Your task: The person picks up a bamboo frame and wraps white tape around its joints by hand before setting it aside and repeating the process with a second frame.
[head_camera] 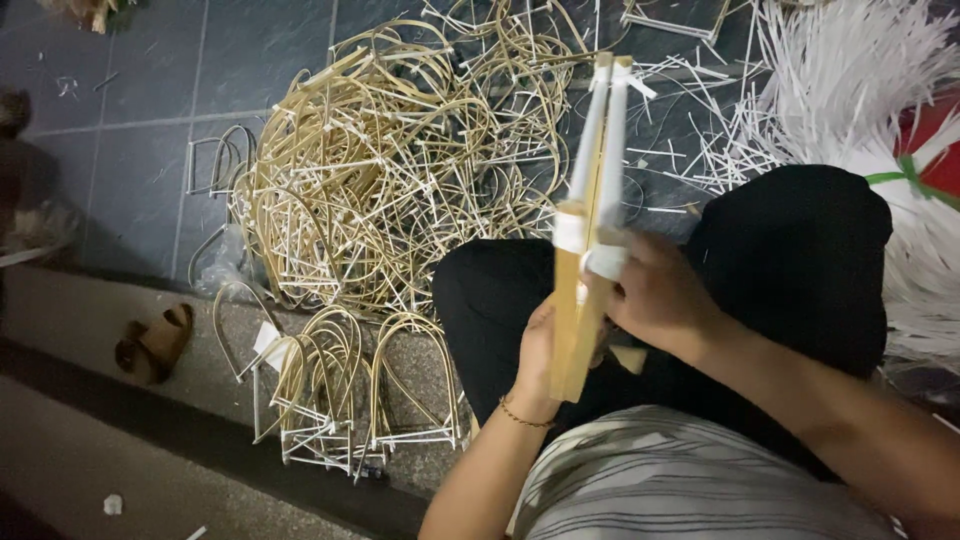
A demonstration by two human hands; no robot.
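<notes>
Binding white strip onto a bamboo frame, held upright over the lap.
The left hand [540, 350] is closed around the lower frame [585, 250]; the right hand [650, 295] pinches the white wrap [590, 245] at mid-height. Judged step: securing a joint; next calls for steady tension. The frame is narrow and pale yellow, with white slats converging at its top.

Premises: informal home craft workshop, work done seated at floor level. Evidence: dark grey stone-tile floor [150, 60] strewn w/ large heap of bent tan bamboo arch frames [390, 160], white strip offcuts [700, 140], bundle of white plastic strips [860, 70]. Finished arches stacked on speckled concrete step [90, 310]; brown sandal [152, 345] alongside.
</notes>
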